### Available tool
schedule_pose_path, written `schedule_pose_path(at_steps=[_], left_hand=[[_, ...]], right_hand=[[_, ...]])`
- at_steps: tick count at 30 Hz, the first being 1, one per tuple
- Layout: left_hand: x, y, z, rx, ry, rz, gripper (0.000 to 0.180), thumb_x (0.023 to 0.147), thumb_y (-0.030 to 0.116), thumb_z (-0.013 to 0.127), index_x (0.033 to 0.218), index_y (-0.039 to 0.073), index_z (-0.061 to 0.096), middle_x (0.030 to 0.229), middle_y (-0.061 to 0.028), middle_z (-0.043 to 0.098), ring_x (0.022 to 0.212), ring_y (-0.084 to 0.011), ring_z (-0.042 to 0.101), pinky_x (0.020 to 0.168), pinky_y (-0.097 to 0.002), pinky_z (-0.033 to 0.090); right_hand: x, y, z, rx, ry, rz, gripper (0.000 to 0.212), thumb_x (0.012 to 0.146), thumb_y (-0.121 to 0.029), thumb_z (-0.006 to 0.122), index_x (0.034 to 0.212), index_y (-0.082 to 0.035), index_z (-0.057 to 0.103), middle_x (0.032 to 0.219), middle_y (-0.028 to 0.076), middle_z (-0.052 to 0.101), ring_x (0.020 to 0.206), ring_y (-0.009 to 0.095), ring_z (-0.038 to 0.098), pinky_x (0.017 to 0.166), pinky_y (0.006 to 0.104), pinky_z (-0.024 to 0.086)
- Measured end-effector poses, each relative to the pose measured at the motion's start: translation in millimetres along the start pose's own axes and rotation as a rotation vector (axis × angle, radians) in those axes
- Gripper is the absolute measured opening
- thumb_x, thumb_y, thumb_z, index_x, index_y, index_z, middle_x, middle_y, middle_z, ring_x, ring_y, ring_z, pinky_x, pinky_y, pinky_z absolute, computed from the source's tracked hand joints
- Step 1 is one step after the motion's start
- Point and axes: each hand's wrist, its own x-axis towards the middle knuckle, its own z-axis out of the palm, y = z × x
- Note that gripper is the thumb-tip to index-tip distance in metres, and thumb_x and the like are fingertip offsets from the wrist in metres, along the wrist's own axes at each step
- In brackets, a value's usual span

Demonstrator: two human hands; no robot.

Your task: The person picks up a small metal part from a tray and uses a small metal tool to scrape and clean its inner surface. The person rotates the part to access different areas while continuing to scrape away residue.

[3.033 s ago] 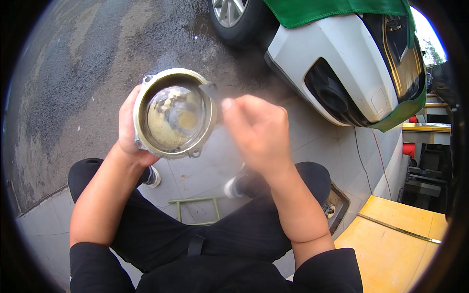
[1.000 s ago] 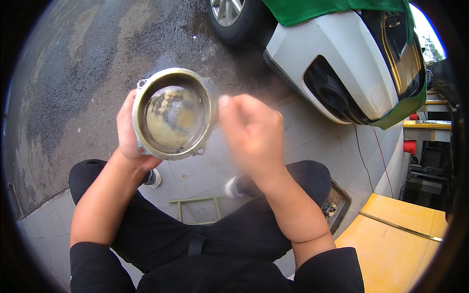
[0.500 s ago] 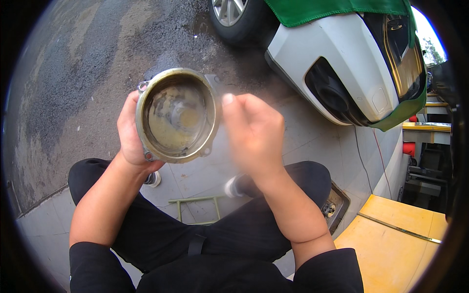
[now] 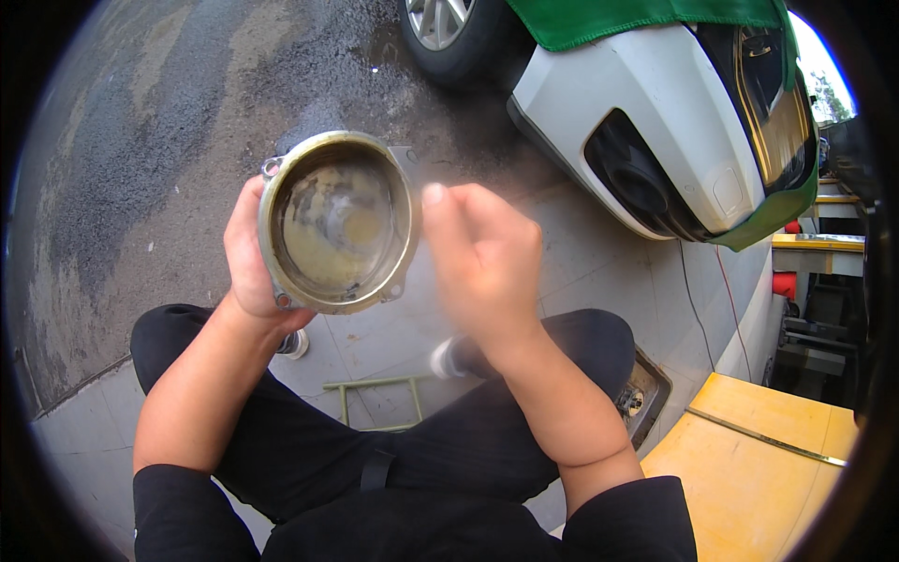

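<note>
My left hand (image 4: 248,253) grips a round, cup-shaped metal housing (image 4: 267,229) by its left side. The housing has mounting ears with bolt holes on its rim, and its open side faces up toward me. Its inner floor is stained, with a pale raised ring in the middle. Just to the right of the rim is my right hand (image 4: 487,258), slightly blurred. Its fingers are curled in and the thumb presses against the index finger. Whatever may be in that pinch is hidden or too small to make out.
A white car bumper (image 4: 637,103) with a green cover (image 4: 599,21) and a wheel (image 4: 459,47) is at the upper right. A yellow surface (image 4: 749,468) stands at the lower right, beside a tray (image 4: 660,393) with a metal part. A green metal frame (image 4: 375,382) lies between my feet.
My right hand has shifted very slightly left, staying beside the rim. The housing in my left hand is nearly unmoved.
</note>
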Motion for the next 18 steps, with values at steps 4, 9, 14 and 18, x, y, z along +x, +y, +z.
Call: schedule_pose_path(at_steps=[4,9,14,18], left_hand=[[0.2,0.9,-3.0,-0.028,-0.047,-0.018,0.063,0.105,0.049,0.024,0.131,0.002,0.058,0.123,-0.0165,0.066,0.107,-0.0293,0.067,0.092,-0.0445,0.058],[-0.5,0.7,-7.9,0.057,0.047,0.013,0.064,0.105,0.051,0.025,0.132,0.003,0.057,0.124,-0.0168,0.066,0.108,-0.0295,0.067,0.092,-0.0452,0.058],[0.0,1.2,-8.1,0.000,-0.034,-0.006,0.065,0.105,0.052,0.024,0.133,0.003,0.057,0.124,-0.0169,0.065,0.108,-0.0295,0.067,0.092,-0.0452,0.058],[-1.2,1.9,-4.9,-0.026,-0.069,-0.040,0.066,0.105,0.052,0.023,0.133,0.003,0.056,0.124,-0.0170,0.066,0.108,-0.0297,0.067,0.092,-0.0452,0.058]], right_hand=[[0.4,-0.1,0.4,-0.010,0.015,-0.023,0.029,0.099,-0.016,0.064,0.075,0.001,0.061,0.052,-0.001,0.049,0.051,0.003,0.041,0.045,0.0268,0.032],[0.1,-2.0,-1.0,-0.004,0.003,0.008,0.029,0.098,-0.015,0.064,0.075,0.001,0.062,0.052,-0.002,0.049,0.051,0.002,0.041,0.045,0.0266,0.032],[0.2,-3.5,-0.7,-0.012,0.012,-0.003,0.029,0.099,-0.016,0.064,0.075,0.002,0.062,0.052,-0.002,0.049,0.051,0.002,0.041,0.045,0.0266,0.032],[-1.3,-4.5,0.4,-0.021,-0.008,0.004,0.030,0.099,-0.016,0.064,0.075,0.002,0.062,0.052,-0.001,0.049,0.051,0.003,0.041,0.046,0.0269,0.033]])
